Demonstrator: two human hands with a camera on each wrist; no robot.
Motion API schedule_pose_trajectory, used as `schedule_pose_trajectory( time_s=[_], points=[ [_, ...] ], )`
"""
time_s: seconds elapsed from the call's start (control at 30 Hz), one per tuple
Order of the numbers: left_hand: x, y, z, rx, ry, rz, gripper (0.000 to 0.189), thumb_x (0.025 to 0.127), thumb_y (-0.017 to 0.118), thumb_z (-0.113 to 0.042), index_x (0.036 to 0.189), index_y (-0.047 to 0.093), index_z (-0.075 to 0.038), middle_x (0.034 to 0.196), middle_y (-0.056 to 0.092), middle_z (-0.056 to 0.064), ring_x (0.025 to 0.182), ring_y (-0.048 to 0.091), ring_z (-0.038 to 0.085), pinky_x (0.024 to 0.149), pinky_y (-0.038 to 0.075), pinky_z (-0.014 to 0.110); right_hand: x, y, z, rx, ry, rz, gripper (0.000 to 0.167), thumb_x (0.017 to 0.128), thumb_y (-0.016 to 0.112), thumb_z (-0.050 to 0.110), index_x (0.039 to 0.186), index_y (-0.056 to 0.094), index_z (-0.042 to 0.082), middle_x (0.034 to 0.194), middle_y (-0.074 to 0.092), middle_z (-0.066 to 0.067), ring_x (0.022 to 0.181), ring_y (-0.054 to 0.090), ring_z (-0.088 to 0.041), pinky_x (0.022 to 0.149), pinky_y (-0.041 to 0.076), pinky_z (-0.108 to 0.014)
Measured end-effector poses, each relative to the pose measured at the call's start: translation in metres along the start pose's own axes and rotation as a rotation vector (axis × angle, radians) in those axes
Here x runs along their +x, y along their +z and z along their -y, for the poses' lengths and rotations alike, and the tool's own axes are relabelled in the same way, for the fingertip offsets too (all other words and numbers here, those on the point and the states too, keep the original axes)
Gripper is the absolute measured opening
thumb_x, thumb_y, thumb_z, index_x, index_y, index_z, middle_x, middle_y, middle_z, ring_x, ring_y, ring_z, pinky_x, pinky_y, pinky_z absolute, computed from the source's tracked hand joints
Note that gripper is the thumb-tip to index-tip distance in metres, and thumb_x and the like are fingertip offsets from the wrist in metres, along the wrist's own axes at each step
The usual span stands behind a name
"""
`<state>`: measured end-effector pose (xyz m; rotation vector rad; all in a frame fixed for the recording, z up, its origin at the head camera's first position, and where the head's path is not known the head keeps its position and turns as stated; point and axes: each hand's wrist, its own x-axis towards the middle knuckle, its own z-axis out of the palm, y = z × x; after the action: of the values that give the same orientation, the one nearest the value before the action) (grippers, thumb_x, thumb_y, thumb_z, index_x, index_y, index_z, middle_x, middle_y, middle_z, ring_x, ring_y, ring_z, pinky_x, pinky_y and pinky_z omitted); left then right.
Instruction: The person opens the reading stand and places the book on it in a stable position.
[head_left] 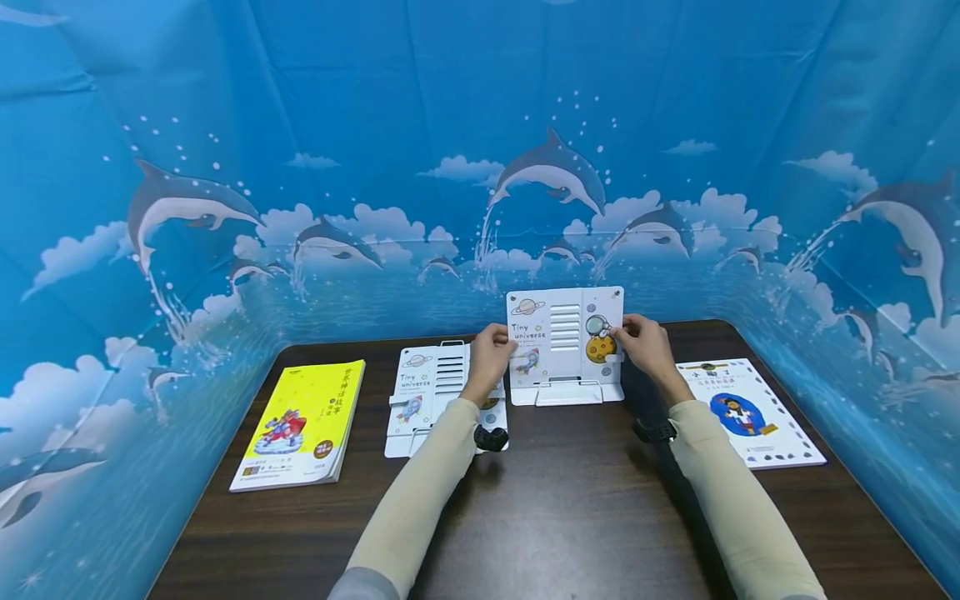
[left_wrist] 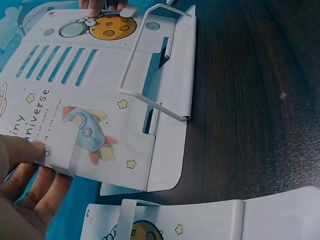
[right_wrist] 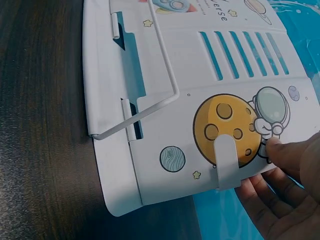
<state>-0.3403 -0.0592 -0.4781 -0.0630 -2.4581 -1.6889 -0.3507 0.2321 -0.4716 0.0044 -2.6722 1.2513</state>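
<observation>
A white panel stand printed with "Tiny universe", a rocket and an orange cratered moon (head_left: 564, 367) is held upright at the far middle of the table, its face turned to the near side; whether its base bears fully on the surface cannot be told. Its left edge is pinched by the left hand (head_left: 489, 360), with the thumb laid on the printed face beside a white clip (left_wrist: 66, 150) and the fingers behind. Its right edge is held in the same way by the right hand (head_left: 647, 343), the thumb placed by the printed astronaut and the grip closed narrowly on the panel. A row of slots is cut through the panel, and a bent white wire bracket (right_wrist: 134, 118) is fitted across its lower part.

Just to the left, a second white stand with matching print (head_left: 431, 408) is partly covered by the left hand and its cream sleeve (head_left: 420, 492). Farther left, a thick yellow book (head_left: 300, 425) is laid cover up. On the right, a white-covered book with a blue circle (head_left: 738, 410) is partly hidden by the right forearm. All are carried by a dark brown wood-grain table (head_left: 570, 500), behind which a blue dolphin-printed sheet (head_left: 420, 83) is hung.
</observation>
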Motion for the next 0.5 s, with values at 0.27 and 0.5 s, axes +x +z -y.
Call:
schedule_pose_trajectory(
  time_s=[0.27,0.5],
  points=[
    [0.001,0.0,0.002,0.02,0.009,-0.033,0.026,0.103,0.067,-0.009,0.128,0.066,-0.001,0.118,0.07,0.016,0.108,0.07,0.029,0.092,0.06,0.042,0.001,-0.001,0.0,0.009,0.018,0.028,0.042,0.11,0.06,0.023,0.142,0.06,-0.005,0.123,0.069,-0.026,0.106,0.068,-0.037,0.084,0.058,-0.041],
    [-0.021,0.004,-0.012,0.149,0.167,-0.155,0.023,0.101,0.062,-0.008,0.122,0.067,0.0,0.111,0.066,0.013,0.102,0.065,0.027,0.091,0.055,0.041,-0.022,-0.032,-0.019,-0.066,-0.025,0.011,0.035,0.108,0.06,0.018,0.135,0.063,-0.005,0.128,0.069,-0.03,0.116,0.067,-0.046,0.093,0.056,-0.058]
  ],
)
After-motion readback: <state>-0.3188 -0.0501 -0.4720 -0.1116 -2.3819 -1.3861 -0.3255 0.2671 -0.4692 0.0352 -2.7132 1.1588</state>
